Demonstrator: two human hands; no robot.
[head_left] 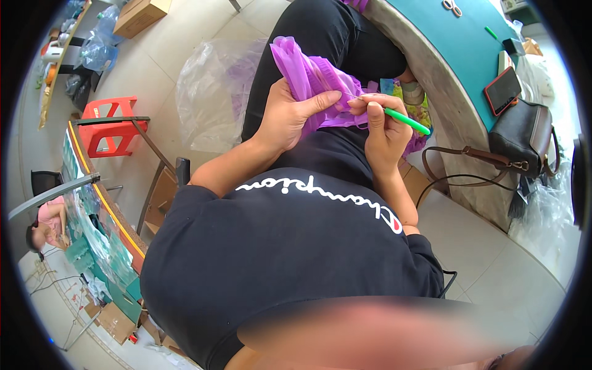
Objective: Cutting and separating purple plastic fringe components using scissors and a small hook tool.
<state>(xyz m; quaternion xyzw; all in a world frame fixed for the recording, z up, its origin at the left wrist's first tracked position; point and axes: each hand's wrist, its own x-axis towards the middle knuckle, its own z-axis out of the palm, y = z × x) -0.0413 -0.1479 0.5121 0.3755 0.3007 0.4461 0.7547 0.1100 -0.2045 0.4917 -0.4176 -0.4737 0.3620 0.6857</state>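
Two hands at work over your lap: your left hand [290, 114] clasps the bunched purple crochet piece [314, 77], thumb pressed across its lower edge. Your right hand [383, 126], just right of that piece, pinches a green-handled crochet hook [404, 120], tip at the fabric. A clear plastic bag [213, 92] lies left of it on the floor.

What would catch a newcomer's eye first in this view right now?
The bright purple fabric near the top centre, bunched over the person's lap and gripped by the left hand. Just right of it, the right hand pinches a green-handled tool against the fabric's edge. Further right, a phone in a red case lies on the teal table, with a dark handbag below it.
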